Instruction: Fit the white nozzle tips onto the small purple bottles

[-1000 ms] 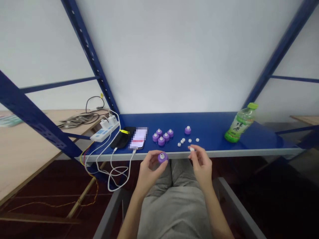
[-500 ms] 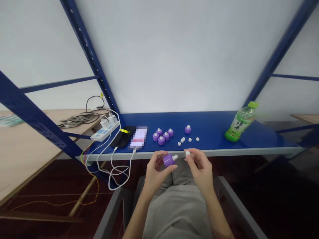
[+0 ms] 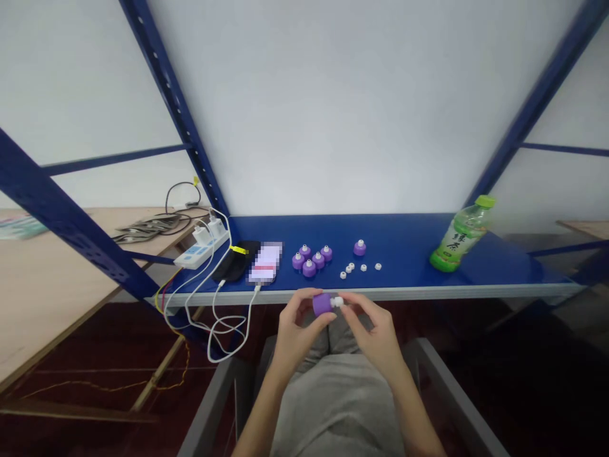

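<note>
My left hand grips a purple bottle cap on its side, its white spout pointing right. My right hand pinches a small white cap at the tip of that spout. Both hands are just in front of the shelf edge, above my lap. On the blue shelf beyond them stand several purple bottle caps in a cluster, with white spouts up. Another purple cap stands apart to the right. Several small white caps lie loose in front of it.
A green tea bottle stands on the right of the blue shelf. At left lie a phone, a black power bank and a power strip. White cables hang over the front edge.
My right hand has moved left, bringing the small white cap onto the spout of the purple cap. My left hand has hardly moved.
</note>
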`<state>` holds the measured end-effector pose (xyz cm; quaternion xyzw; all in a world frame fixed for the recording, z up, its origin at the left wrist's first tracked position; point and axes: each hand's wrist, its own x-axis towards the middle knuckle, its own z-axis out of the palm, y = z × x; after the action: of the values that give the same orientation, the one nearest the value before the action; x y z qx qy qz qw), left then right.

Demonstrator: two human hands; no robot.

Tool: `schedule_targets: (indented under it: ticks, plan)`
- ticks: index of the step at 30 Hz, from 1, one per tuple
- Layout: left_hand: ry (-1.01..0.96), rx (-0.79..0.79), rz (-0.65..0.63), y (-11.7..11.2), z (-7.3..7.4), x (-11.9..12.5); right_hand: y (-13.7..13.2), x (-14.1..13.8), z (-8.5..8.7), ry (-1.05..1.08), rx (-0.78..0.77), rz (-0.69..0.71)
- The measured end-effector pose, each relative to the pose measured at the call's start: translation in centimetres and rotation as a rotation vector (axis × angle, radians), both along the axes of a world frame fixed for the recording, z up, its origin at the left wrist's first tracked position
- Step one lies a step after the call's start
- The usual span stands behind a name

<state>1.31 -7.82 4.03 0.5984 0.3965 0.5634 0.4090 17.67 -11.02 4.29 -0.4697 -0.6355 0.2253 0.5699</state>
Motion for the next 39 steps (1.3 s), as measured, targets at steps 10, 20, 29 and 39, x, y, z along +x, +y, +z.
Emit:
schedule_targets:
  ticks: [10, 20, 29, 39]
  plan:
    - [0.163, 0.03, -0.038, -0.6, 0.1, -0.1, -0.1, 1.1, 0.1, -0.074, -0.123, 0.064]
    - [0.151, -0.019, -0.052, -0.5, 0.5, -0.4, -1.8, 1.0, 1.4, 0.027, -0.219, 0.235]
    - [0.086, -0.026, -0.035, -0.7, 0.9, -0.4, -1.4, 1.4, 1.4, -0.054, -0.233, 0.212]
    - [0.097, -0.143, -0.039, -0.9, 1.3, -0.2, -1.7, 0.8, 1.3, -0.082, -0.211, 0.238]
